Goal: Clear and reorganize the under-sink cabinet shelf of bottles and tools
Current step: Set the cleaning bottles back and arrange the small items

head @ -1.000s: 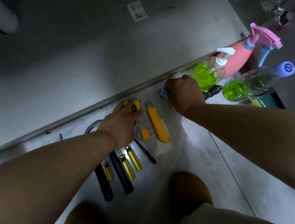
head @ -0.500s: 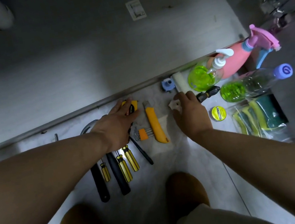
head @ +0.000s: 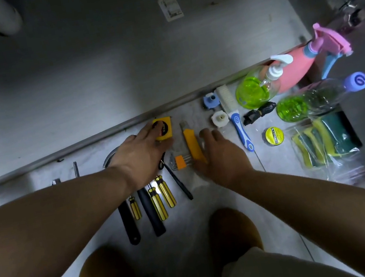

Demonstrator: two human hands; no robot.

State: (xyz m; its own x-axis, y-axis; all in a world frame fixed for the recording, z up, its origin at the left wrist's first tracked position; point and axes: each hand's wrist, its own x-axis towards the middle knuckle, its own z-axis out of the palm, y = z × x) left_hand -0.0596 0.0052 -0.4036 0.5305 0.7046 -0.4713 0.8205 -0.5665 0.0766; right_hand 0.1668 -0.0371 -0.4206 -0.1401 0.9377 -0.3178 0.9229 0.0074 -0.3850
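Rightward, a clear bag [head: 349, 170] holds sponges [head: 319, 146] beside a green-liquid bottle [head: 311, 101].

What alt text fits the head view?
Two bare hands reach over tools on the floor: the left hand touches a tape measure, the right hand lies open by a yellow knife. Around them lie screwdrivers, bottles, a brush and sponges.

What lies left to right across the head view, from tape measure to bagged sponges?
Square yellow tape measure, yellow utility knife, white brush with blue handle, round yellow-labelled tape roll, clear bag of green sponges.
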